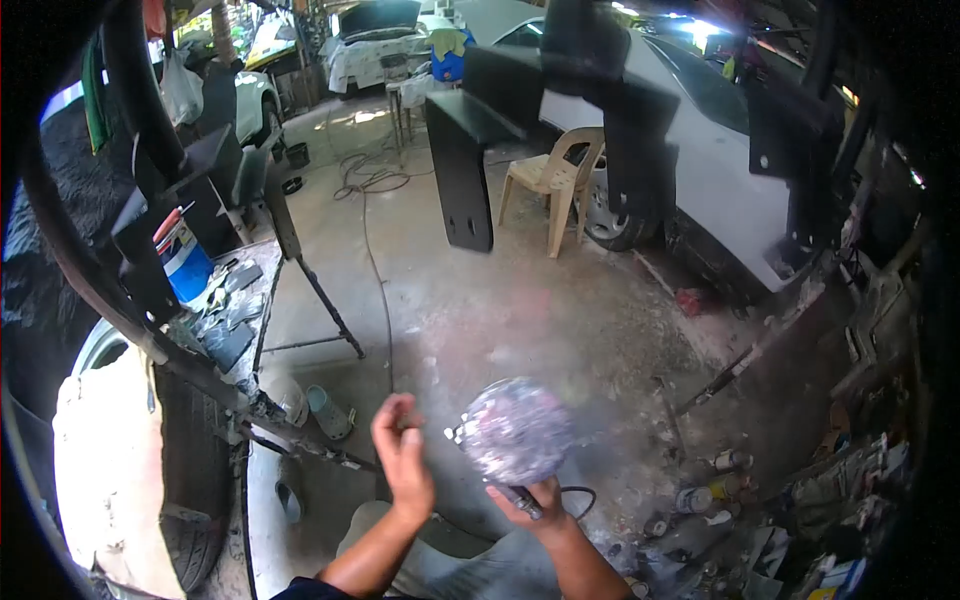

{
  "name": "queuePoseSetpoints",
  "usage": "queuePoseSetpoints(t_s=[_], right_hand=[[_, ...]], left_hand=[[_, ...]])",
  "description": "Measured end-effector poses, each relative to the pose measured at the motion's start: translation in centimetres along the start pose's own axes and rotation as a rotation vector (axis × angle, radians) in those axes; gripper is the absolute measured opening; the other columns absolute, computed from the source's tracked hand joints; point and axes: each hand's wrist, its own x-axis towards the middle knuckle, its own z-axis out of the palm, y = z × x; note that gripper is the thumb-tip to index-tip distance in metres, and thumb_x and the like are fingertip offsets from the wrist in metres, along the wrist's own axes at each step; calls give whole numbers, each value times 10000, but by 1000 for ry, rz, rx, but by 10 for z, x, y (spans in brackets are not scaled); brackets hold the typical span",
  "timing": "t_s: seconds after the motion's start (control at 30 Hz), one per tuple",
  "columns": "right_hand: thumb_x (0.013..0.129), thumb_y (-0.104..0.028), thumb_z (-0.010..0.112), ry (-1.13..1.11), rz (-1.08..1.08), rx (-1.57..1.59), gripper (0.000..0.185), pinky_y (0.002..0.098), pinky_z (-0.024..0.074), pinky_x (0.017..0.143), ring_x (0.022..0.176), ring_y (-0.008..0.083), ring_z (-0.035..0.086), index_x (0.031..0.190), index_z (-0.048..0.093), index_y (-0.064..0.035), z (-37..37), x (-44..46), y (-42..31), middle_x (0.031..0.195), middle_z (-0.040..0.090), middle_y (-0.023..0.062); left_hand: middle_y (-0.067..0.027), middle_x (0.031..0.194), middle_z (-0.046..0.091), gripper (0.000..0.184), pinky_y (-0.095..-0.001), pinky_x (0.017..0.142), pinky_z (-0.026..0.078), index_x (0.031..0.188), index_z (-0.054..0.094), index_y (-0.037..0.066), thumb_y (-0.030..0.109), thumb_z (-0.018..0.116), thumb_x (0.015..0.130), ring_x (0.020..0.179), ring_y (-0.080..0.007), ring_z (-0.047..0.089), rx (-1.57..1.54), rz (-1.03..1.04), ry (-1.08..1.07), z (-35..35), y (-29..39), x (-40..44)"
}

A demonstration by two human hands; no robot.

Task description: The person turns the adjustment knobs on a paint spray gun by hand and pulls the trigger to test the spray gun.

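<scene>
My right hand point(530, 505) is wrapped around the handle of a spray gun point(515, 430) at the bottom centre. The gun's round cup is crusted with silvery, blotchy paint and hides most of the body; a small front part sticks out to the left. To the left of it, my left hand point(403, 460) is raised with fingers loosely bent and thumb apart, holding nothing. In front of and above my hands hang several black metal brackets point(465, 170), some blurred.
A bench point(262, 290) with a blue bucket point(187, 262) is at left, above a covered tire point(195, 480). A plastic chair point(550, 180) stands before a white car point(690, 170). A hose point(375, 270) crosses the floor. Cans and scraps point(700, 500) lie at lower right.
</scene>
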Motion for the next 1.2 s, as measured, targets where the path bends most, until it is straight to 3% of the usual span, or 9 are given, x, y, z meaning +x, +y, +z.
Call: queuePoseSetpoints(t_s=[0.07, 0.13, 0.17, 0.33, 0.47, 0.7, 0.83, 0.97, 1.2], right_hand=[[871, -259, 819, 65, 218, 19, 399, 422, 574, 681, 815, 367, 720, 1150, 642, -35, 12, -29, 7, 1048, 724, 161], [900, -330, 805, 148, 411, 149, 418, 422, 565, 705, 809, 353, 714, 1143, 647, -29, 22, -40, 12, 1061, 722, 166], [952, -402, 745, 234, 370, 207, 425, 416, 549, 726, 814, 321, 699, 1128, 650, -27, 21, -33, 12, 1063, 716, 169], [1006, -395, 676, 445, 262, 336, 461, 308, 534, 691, 812, 163, 643, 1233, 579, -6, 12, -7, 10, 1139, 689, 132], [1014, -379, 675, 529, 243, 416, 511, 229, 517, 669, 785, 61, 583, 1306, 507, 6, 0, 27, -3, 1190, 654, 102], [977, -297, 746, 705, 82, 258, 512, 253, 528, 740, 860, 96, 603, 1306, 510, 17, -25, 108, -26, 1120, 642, 92], [970, -264, 761, 779, -38, 107, 484, 279, 520, 840, 939, 130, 615, 1285, 529, 20, -24, 125, -14, 1096, 641, 96], [961, -250, 773, 807, -16, 117, 470, 263, 511, 790, 903, 113, 607, 1262, 540, 25, -18, 134, -14, 1039, 647, 72], [954, -263, 778, 772, -47, 35, 424, 284, 518, 705, 733, 125, 618, 1201, 564, 8, -11, 154, -5, 859, 684, 49]], left_hand=[[-108, 1386, 565, 439, -335, 1045, 431, 1437, 507, 17, 203, 557, 1043, 1259, -175, 516, 240, -200, -354, -8, -34, -26], [-51, 1290, 625, 390, -297, 1013, 444, 1379, 563, -11, 187, 596, 1044, 1173, -129, 553, 2, -615, -703, 1, -60, -49], [-43, 1280, 628, 396, -296, 1013, 446, 1383, 562, -13, 191, 600, 1045, 1168, -125, 556, -67, -580, -753, 7, -69, -57], [-21, 1276, 629, 425, -299, 1018, 453, 1428, 536, -3, 196, 598, 1058, 1165, -117, 561, -242, -500, -902, 34, -66, -48], [-68, 1320, 636, 407, -319, 1042, 455, 1439, 528, 1, 157, 569, 1065, 1181, -138, 578, -335, -369, -796, 46, -58, -41], [-118, 1258, 685, 318, -327, 985, 503, 1311, 645, -1, 173, 588, 1052, 1133, -175, 640, 243, -324, -771, -39, -118, -71], [-54, 1081, 715, 300, -297, 917, 513, 1235, 690, 2, 204, 651, 1017, 1012, -148, 654, 334, -511, -633, -126, -218, -107], [4, 968, 695, 288, -275, 864, 503, 1189, 702, 8, 213, 687, 987, 916, -117, 630, 272, -714, -538, -207, -291, -149], [4, 962, 693, 288, -271, 830, 498, 1189, 696, 6, 204, 676, 980, 881, -105, 608, 383, -808, -524, -218, -287, -164]])
